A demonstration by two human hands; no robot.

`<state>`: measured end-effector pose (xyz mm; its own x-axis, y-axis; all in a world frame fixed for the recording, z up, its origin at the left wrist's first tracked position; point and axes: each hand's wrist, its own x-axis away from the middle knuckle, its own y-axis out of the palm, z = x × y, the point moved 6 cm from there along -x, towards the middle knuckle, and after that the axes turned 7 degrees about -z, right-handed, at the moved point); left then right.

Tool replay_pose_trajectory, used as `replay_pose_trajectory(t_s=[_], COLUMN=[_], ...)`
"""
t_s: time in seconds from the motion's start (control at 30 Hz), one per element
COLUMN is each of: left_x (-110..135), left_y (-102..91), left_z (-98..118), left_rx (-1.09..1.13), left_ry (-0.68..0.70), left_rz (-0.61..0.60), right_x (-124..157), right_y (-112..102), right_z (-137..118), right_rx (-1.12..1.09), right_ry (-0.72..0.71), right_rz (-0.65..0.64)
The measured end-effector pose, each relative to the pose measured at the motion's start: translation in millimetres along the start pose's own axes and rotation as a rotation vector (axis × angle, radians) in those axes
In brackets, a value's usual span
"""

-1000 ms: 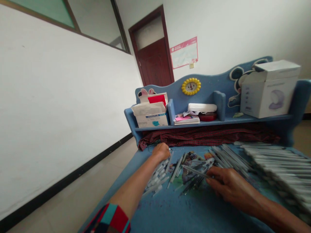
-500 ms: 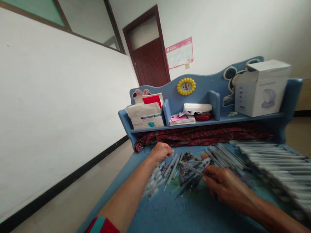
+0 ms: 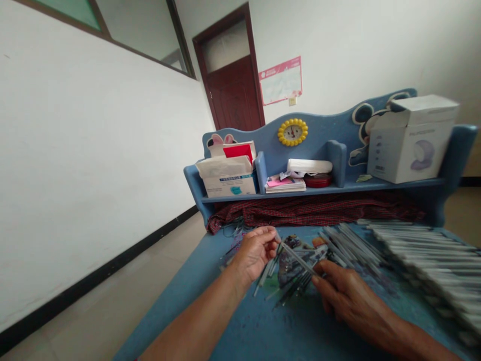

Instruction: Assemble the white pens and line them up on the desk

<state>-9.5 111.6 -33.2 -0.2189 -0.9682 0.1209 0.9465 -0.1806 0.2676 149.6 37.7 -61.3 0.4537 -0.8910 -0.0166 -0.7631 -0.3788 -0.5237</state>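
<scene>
My right hand (image 3: 347, 293) is closed round the lower end of a slim translucent pen (image 3: 299, 257), which points up and to the left. At the pen's far end, my left hand (image 3: 255, 255) pinches a small translucent piece that looks like a pen cap (image 3: 277, 237). The piece meets the pen tip or is very close to it; I cannot tell which. Beneath the hands lie loose thin dark pen parts (image 3: 289, 290) on the blue desk (image 3: 278, 333). My left hand and forearm hide most of the small pieces on the left.
Loose pens (image 3: 351, 243) lie beyond my right hand. A thick stack of pens (image 3: 424, 260) fills the desk's right side. Checked cloth (image 3: 311, 210) is bunched under the blue shelf (image 3: 340, 188), which holds a mask box (image 3: 231, 185), papers (image 3: 285, 185) and a white carton (image 3: 411, 140).
My left hand has moved right, from beside the small pieces to the pen's tip, with a small translucent piece now between its fingers. My right hand stays nearly still, holding the pen.
</scene>
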Motion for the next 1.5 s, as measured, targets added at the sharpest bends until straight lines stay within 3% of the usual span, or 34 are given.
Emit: replay_pose_trajectory(t_s=[0.17,0.47,0.63,0.87,1.5], left_x=[3,7,6,10,14], left_y=[3.4,10.7,10.3,17.8,25.3], left_z=[-2,-4,-1,-3,-5], left_rx=[0.053,-0.04,-0.113,-0.028,-0.04], left_ry=[0.014,0.028,-0.016,-0.082,-0.111], left_rz=[0.027,0.004,-0.089,-0.303,-0.317], right_x=[1,4,6,7,14], right_y=[0,-4,-8,-15,-16], right_z=[-1,-4,-7,-9,-14], right_rx=[-0.019,0.007,0.071,0.106,0.344], right_ry=[0.004,0.007,-0.004,-0.088,-0.177], right_rz=[-0.002,0.037,0.081,0.174,0.254])
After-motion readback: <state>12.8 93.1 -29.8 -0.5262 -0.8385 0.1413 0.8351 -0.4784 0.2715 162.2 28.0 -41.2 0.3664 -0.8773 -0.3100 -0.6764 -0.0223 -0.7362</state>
